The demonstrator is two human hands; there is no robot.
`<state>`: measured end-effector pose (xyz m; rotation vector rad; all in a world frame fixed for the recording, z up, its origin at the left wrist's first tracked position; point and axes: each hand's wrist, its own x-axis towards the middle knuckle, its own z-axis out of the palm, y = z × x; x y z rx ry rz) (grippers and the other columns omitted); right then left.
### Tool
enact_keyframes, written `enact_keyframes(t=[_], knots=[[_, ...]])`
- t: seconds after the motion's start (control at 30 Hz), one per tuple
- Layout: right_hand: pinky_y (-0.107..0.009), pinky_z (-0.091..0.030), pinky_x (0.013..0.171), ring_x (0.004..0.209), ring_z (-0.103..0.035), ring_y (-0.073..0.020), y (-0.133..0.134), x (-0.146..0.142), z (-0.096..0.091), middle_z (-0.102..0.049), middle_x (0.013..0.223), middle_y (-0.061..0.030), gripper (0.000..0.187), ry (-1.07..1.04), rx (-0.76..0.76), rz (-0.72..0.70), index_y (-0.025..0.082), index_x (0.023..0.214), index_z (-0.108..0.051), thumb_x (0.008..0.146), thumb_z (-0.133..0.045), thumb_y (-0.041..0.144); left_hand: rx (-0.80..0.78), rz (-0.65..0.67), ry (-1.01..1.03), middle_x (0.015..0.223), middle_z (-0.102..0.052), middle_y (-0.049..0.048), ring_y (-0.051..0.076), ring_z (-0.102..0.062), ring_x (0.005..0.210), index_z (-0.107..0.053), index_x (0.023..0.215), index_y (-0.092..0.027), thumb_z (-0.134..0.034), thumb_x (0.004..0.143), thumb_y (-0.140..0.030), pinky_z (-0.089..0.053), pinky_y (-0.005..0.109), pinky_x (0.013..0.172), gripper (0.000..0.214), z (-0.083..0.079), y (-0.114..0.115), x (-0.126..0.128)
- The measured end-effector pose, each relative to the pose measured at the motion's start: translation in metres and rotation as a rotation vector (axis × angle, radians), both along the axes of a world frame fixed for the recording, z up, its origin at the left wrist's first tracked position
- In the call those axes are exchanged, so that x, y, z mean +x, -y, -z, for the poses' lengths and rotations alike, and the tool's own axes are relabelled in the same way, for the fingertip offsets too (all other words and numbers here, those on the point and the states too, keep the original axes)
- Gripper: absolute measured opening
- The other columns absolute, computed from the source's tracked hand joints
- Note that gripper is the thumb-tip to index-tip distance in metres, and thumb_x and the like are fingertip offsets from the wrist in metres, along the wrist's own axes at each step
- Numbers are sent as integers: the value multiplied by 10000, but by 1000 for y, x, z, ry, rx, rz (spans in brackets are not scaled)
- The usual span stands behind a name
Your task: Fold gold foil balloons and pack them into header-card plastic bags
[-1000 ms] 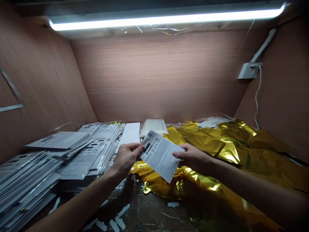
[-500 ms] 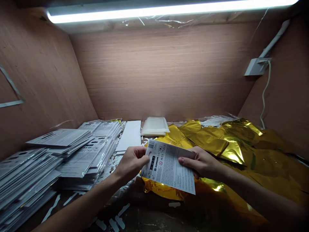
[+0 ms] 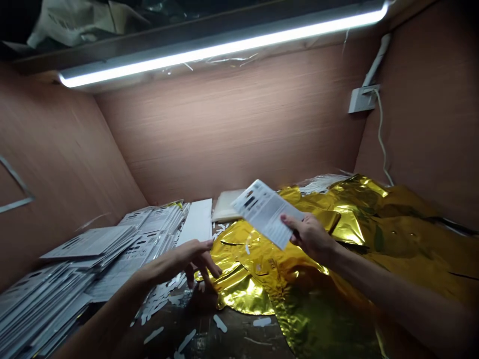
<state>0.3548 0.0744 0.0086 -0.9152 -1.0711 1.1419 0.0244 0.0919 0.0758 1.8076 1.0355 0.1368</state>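
Observation:
My right hand (image 3: 309,234) pinches the right edge of a printed card (image 3: 266,213), thumb on top. The card is tilted and raised above gold foil sheets (image 3: 243,269) that look like flat foil balloons. My left hand (image 3: 194,259) is empty, its fingers spread and pointing down beside the left edge of the foil. Small white paper cut-outs (image 3: 220,323) lie scattered on the dark table around and below the left hand.
Stacks of printed cards in clear sleeves (image 3: 48,289) fill the left side. White card strips (image 3: 195,219) and a pile of clear bags (image 3: 225,205) lie at the back. More gold foil (image 3: 407,249) covers the right. A socket box (image 3: 362,99) is on the right wall, under a lit tube lamp (image 3: 224,51).
My left hand has let go of the card and opened, moving down and left. My right hand has lifted the card up and away. The view has tilted.

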Motion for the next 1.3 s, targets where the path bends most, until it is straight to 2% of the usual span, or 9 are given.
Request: enact_keyframes(t=[0.1,0.2,0.27,0.33,0.5,0.63,0.8,1.13,1.3], knots=[[-169,-333,338,441,-438,-65,-11,5,2,-542,590,26,359,-101,24,211,148,775,-621,758,-821,446,308,-168,-339,939,-794,142,275,-746,817,-818,881,-156,-364,962,-711,-515,288,613,722,-19,-31,28],[-182,-345,331,426,-451,-81,-15,7,7,-535,543,22,334,-99,18,277,151,749,-612,766,-809,420,515,-365,-468,1116,-742,200,354,-680,1102,-775,925,-103,-569,939,-618,-534,365,846,554,-26,-81,65],[-194,-345,324,407,-453,-91,-15,6,11,-532,503,15,341,-74,23,274,151,720,-608,774,-800,428,600,-493,-526,1298,-655,183,331,-616,1207,-703,1150,-112,-611,967,-515,-510,462,977,452,-27,-115,83],[-201,-348,325,398,-458,-97,-14,5,14,-544,488,3,350,-44,38,253,147,706,-611,789,-783,441,603,-580,-567,1346,-611,134,288,-618,1186,-623,1284,-155,-640,980,-422,-521,511,994,405,-26,-143,93],[-201,-361,341,393,-477,-102,-12,4,15,-575,485,-17,341,26,59,208,133,711,-627,846,-721,431,434,-681,-548,1272,-641,110,263,-662,1085,-624,1272,-148,-659,978,-365,-579,458,909,367,-23,-182,93],[-197,-360,342,380,-474,-100,-11,4,14,-582,473,-20,332,72,45,187,129,704,-634,873,-687,410,395,-794,-380,1300,-626,122,266,-652,1109,-613,1293,-150,-662,977,-356,-572,467,925,380,-28,-192,82],[-190,-376,340,394,-516,-113,-6,1,12,-591,481,-18,294,128,20,111,129,709,-643,875,-668,371,346,-851,0,1289,-629,133,259,-659,1091,-611,1293,-136,-665,976,-352,-579,455,912,387,-33,-183,66],[-186,-393,346,397,-530,-113,-4,-9,24,-588,493,12,254,271,3,22,149,753,-633,886,-650,364,171,-971,389,1292,-629,120,270,-656,1098,-615,1291,-141,-661,977,-362,-578,460,914,386,6,-179,75],[-184,-366,337,374,-500,-104,-2,-6,17,-567,463,14,264,335,-48,-45,151,697,-620,870,-656,346,136,-1010,487,1308,-622,119,261,-653,1105,-604,1307,-160,-652,984,-354,-576,469,918,380,0,-171,65]])
